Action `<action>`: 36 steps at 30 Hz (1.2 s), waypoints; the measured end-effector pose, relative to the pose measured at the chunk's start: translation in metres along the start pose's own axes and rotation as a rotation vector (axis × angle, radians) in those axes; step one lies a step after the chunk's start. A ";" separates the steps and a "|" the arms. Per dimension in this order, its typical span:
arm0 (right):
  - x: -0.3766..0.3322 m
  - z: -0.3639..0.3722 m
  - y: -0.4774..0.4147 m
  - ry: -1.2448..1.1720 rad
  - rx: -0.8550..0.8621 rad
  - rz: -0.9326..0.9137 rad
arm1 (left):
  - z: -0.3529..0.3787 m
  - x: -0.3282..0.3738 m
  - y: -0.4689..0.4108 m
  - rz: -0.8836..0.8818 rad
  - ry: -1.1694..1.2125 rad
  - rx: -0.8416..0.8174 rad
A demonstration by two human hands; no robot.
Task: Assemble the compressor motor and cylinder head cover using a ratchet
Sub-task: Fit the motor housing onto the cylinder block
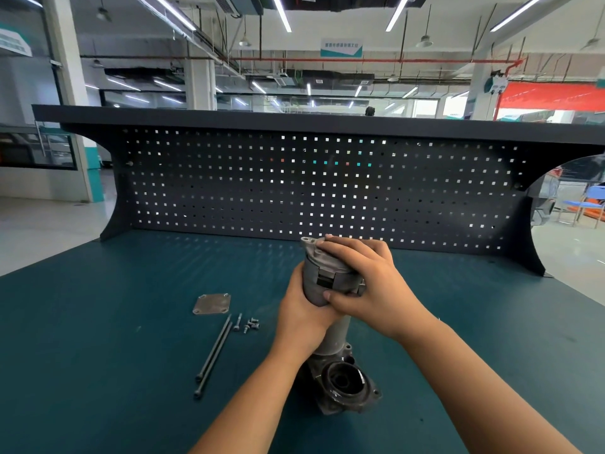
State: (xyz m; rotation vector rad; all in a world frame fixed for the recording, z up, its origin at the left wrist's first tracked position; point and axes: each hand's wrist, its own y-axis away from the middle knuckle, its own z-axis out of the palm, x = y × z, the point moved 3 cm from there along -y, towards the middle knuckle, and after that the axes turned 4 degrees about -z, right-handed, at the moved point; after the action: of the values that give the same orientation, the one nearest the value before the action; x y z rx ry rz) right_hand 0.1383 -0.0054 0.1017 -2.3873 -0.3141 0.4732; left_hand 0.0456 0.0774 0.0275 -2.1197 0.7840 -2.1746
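nearest the camera, straight below the fingers of both hands, the compressor housing (pixel 347 386) sits on the teal bench mat (pixel 98 339) with its round dark opening facing up and toward the viewer. the motor (pixel 322 278), a grey cylinder, stands upright on it, and its paler lower barrel shows beneath the wrists. whether it is fully seated in the housing cannot be told.

the left hand (pixel 301 311) wraps the motor's left side low down. its fingers curl round behind the body and are mostly hidden. the right hand (pixel 368 288) grips from the right and above, with its fingers (pixel 340 249) spread and bent over the finned end cap and its thumb pressed against the front of the body, touching the left hand.

left of the left hand's fingers and lower, two long bolts (pixel 214 353) lie side by side on the mat, heads nearest. just beyond their tips, near those fingers, lies a cluster of short screws (pixel 251 324). a little further left and back, the square cover plate (pixel 212 303) lies flat, apart from the screws.

beyond the right fingertips stands the dark pegboard (pixel 327 191) under a shelf (pixel 294 121). far right of it is a blue chair (pixel 593 199).
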 end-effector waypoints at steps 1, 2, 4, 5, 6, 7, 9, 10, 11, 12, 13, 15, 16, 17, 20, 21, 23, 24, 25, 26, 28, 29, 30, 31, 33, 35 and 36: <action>-0.001 0.001 0.001 -0.014 0.018 0.008 | 0.001 -0.001 -0.001 0.001 -0.003 0.000; -0.001 0.003 0.001 -0.027 0.031 0.017 | 0.001 -0.001 -0.001 -0.001 -0.003 -0.001; -0.002 0.005 0.001 -0.040 0.041 0.030 | 0.001 -0.001 -0.002 -0.005 -0.007 -0.004; -0.003 0.005 0.001 -0.035 0.041 0.031 | 0.001 -0.001 -0.003 -0.002 -0.010 -0.004; -0.003 0.004 0.001 -0.026 0.038 0.029 | 0.001 -0.001 -0.004 0.001 -0.010 -0.003; -0.004 0.004 0.001 -0.011 0.029 0.030 | 0.001 -0.001 -0.004 0.004 -0.009 -0.001; -0.004 0.003 0.001 0.048 0.000 0.052 | 0.002 0.000 -0.004 0.004 -0.002 -0.002; -0.004 0.002 0.001 0.093 -0.023 0.069 | 0.002 0.001 -0.003 0.007 0.003 -0.001; -0.005 0.002 0.001 0.136 -0.054 0.083 | 0.002 0.002 -0.002 0.007 0.006 0.000; -0.005 0.001 0.001 0.157 -0.091 0.091 | 0.002 0.002 -0.001 0.005 0.008 -0.003; -0.005 -0.001 0.001 0.149 -0.128 0.091 | 0.001 0.003 0.000 0.004 0.010 -0.011; -0.006 -0.011 0.000 0.029 -0.159 0.097 | 0.000 0.006 0.002 0.010 0.016 -0.021; -0.006 -0.017 -0.001 -0.055 -0.134 0.104 | -0.002 0.008 0.003 0.016 0.021 -0.017; -0.006 -0.024 -0.002 -0.127 -0.084 0.109 | -0.003 0.009 0.004 0.023 0.030 -0.010; -0.001 -0.043 -0.008 -0.231 0.086 0.148 | -0.005 0.012 0.006 0.034 0.048 -0.021; 0.000 -0.047 -0.008 -0.247 0.124 0.169 | -0.004 0.013 0.007 0.034 0.051 -0.025; 0.006 -0.050 -0.004 -0.261 0.242 0.213 | -0.004 0.014 0.008 0.038 0.058 -0.031; 0.010 -0.049 0.002 -0.278 0.346 0.263 | -0.003 0.013 0.008 0.041 0.060 -0.034; 0.016 -0.046 0.010 -0.321 0.447 0.339 | -0.003 0.013 0.008 0.044 0.058 -0.037; 0.021 -0.040 0.019 -0.393 0.489 0.433 | -0.003 0.012 0.007 0.047 0.054 -0.037; 0.029 -0.014 0.033 -0.599 0.281 0.546 | -0.003 0.010 0.005 0.051 0.057 -0.026; 0.028 0.003 0.039 -0.695 0.085 0.532 | -0.003 0.010 0.005 0.052 0.059 -0.020; 0.026 0.018 0.044 -0.745 -0.087 0.506 | -0.002 0.011 0.005 0.050 0.055 -0.020; 0.024 0.030 0.048 -0.741 -0.179 0.480 | -0.002 0.012 0.006 0.042 0.038 -0.028; 0.025 0.045 0.049 -0.637 -0.128 0.462 | -0.005 0.016 0.009 0.021 -0.022 -0.084; 0.024 0.052 0.048 -0.569 -0.001 0.498 | -0.021 0.017 0.015 0.001 -0.128 -0.137; 0.023 0.054 0.048 -0.551 0.030 0.521 | -0.035 0.015 0.018 0.002 -0.219 -0.102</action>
State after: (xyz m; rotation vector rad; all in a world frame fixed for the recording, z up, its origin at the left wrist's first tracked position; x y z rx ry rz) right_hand 0.1416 -0.0019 0.0262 -2.2555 0.0897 1.3695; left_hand 0.0056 0.0683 0.0360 -2.3510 0.8942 -1.8950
